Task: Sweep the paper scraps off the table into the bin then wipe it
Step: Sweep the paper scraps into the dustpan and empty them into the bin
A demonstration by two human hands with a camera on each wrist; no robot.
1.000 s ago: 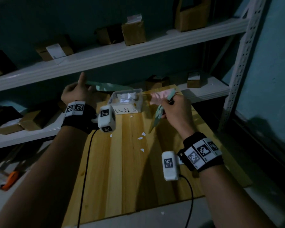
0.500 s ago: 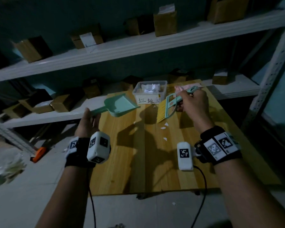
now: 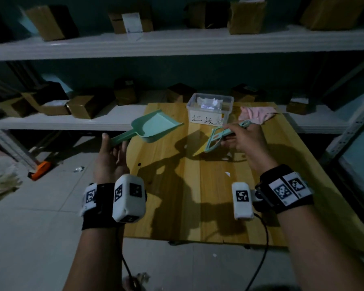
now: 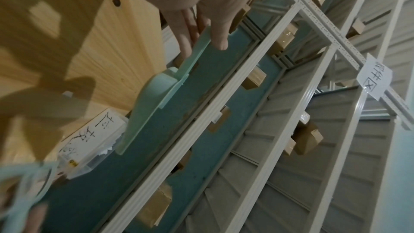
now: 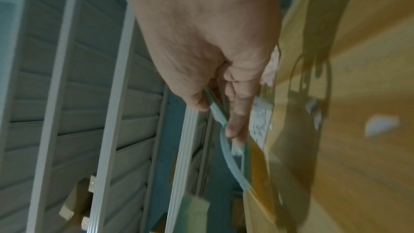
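right hand grips the brush, held above the desk, bristle end angled down-left toward the middle. left hand grips the dustpan by its handle, long axis running up-right, mouth toward the bin at the far edge. paper scraps: one lies on the desk nearer the person than the brush, right hand nearer it; others by the brush's shadow are hard to tell. cloth lies right of the bin.

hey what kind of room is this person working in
Probably a storeroom or small warehouse: white metal shelving lined with cardboard boxes, a handwritten paper label on a rack post, and a small wooden table set against the shelves.
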